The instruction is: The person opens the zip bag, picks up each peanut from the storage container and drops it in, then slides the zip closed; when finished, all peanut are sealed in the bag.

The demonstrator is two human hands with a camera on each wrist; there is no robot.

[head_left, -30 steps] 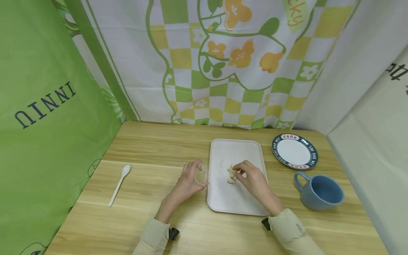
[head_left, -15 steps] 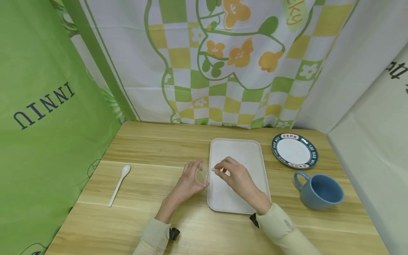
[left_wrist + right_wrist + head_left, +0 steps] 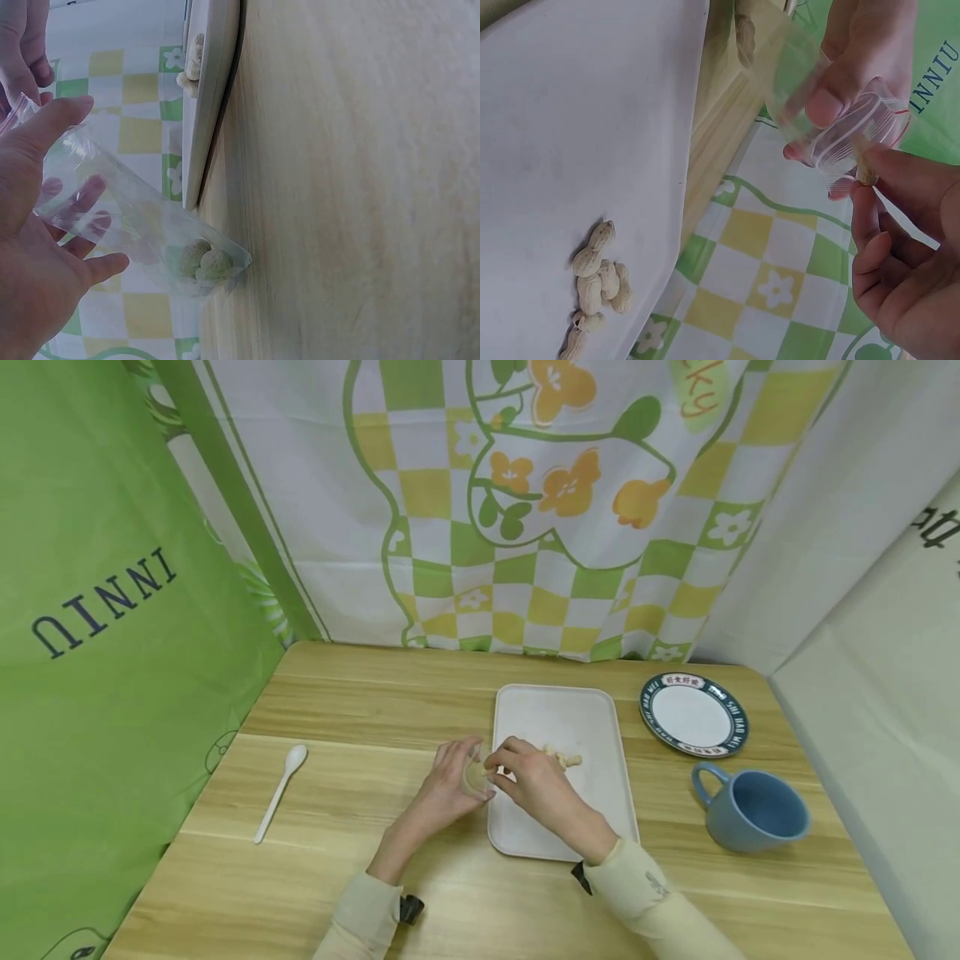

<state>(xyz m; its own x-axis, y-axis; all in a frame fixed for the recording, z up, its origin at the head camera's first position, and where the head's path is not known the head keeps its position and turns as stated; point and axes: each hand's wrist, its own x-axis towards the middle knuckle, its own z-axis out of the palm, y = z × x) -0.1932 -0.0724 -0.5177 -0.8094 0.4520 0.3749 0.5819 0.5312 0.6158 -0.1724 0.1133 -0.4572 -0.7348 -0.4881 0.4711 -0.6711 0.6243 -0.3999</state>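
A clear zip bag (image 3: 142,217) hangs from my left hand (image 3: 442,785), whose thumb and fingers grip its spread mouth just left of the tray. Peanuts (image 3: 206,262) lie in the bag's bottom corner, which is close to the tabletop. Between thumb and fingertip, my right hand (image 3: 540,789) pinches a single peanut (image 3: 866,172) at the bag's mouth. On the pale tray (image 3: 528,837), several more unshelled peanuts (image 3: 590,292) lie in a loose cluster, partly hidden by the right hand in the head view.
A white spoon (image 3: 279,795) lies on the wooden table (image 3: 360,693) at the left. Right of the tray are a dark-rimmed plate (image 3: 692,717) and, nearer, a blue mug (image 3: 738,827). A patterned curtain (image 3: 450,568) hangs behind the table.
My right hand has picked up a peanut from the tray and moved left with it to the bag's mouth. The left hand has stayed almost still with the bag.
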